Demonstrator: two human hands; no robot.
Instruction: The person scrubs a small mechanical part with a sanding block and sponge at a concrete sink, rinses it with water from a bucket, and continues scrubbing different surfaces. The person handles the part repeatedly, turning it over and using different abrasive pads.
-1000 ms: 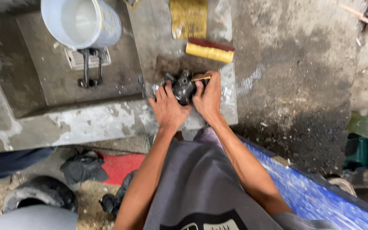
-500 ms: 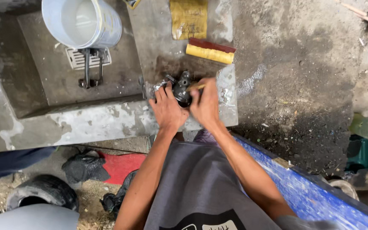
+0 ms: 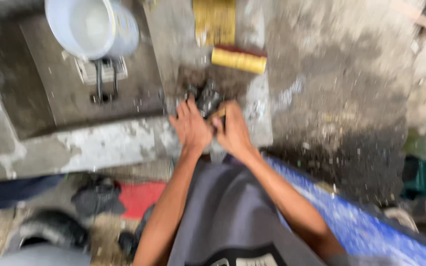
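View blurred, detail poor. Landmark = dark metal part (image 3: 207, 100) on the concrete slab (image 3: 124, 143).

L to R: white bucket (image 3: 92, 27) up-left of the part, well apart, on the sunken grey tray (image 3: 50, 98). Your left hand (image 3: 191, 129) sits just below-left of the part, fingers spread, tips touching it; seems to steady it, not wrapped round. Your right hand (image 3: 232, 132) just below-right of the part, fingers curled shut on a thin wooden-looking stick (image 3: 219, 113) that points at the part. Can't tell how tight. Yellow block (image 3: 238, 60) above-right of the part, near. Blue sheet (image 3: 361, 226) well below-right.

Risks (judgement): left hand only braces, so a push from the stick could slide or roll the part off the slab edge below it. Fingertips close to the stick tip; a slip could jab them.
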